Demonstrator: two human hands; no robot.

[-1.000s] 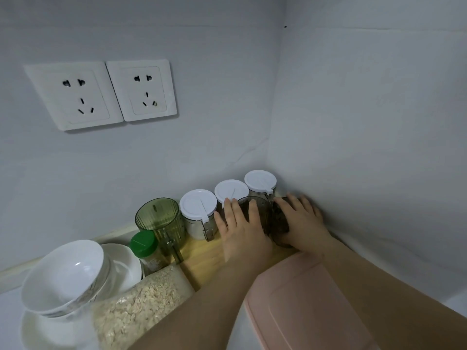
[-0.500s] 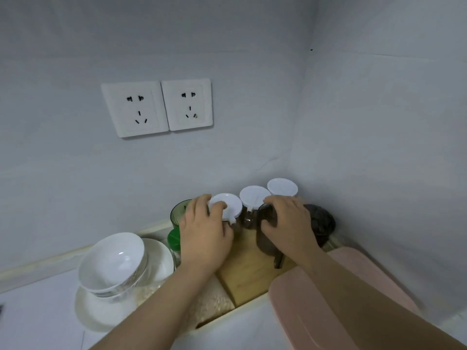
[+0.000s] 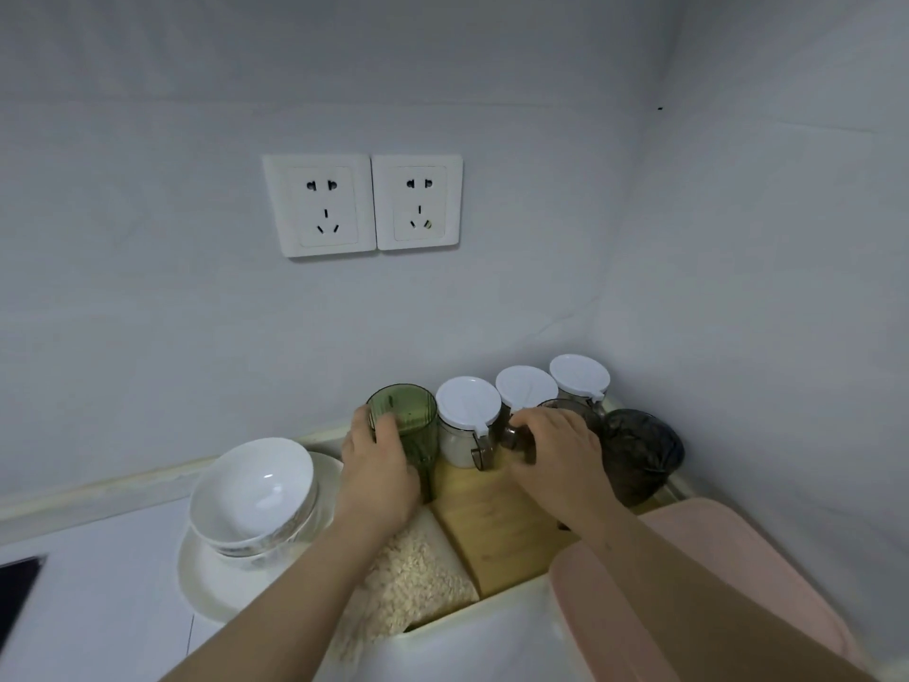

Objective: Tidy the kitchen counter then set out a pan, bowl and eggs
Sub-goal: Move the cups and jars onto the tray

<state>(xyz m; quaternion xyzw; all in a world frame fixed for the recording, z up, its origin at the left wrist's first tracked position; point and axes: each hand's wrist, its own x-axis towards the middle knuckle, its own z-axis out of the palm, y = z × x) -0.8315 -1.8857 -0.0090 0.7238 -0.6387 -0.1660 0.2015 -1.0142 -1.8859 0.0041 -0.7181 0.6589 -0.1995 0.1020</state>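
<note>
In the counter's back corner, my left hand (image 3: 381,465) grips a green translucent cup (image 3: 408,425) from its left side. My right hand (image 3: 560,460) holds a dark smoky cup (image 3: 551,411) standing in front of three white-lidded seasoning jars (image 3: 467,411). A second dark cup (image 3: 639,450) stands just right of that hand. Stacked white bowls (image 3: 251,494) sit on a white plate (image 3: 206,578) to the left. All cups and jars stand on a wooden board (image 3: 492,524).
A bag of oats (image 3: 418,588) lies under my left forearm. A pink board (image 3: 738,573) lies at the right beneath my right arm. Two wall sockets (image 3: 364,204) are above. A dark cooktop corner (image 3: 15,593) shows at the far left. Walls close in behind and right.
My left hand moved from the leftmost white jar lid to the green cup and took hold of it. My right hand stays on the dark cup. The view shifted right and up.
</note>
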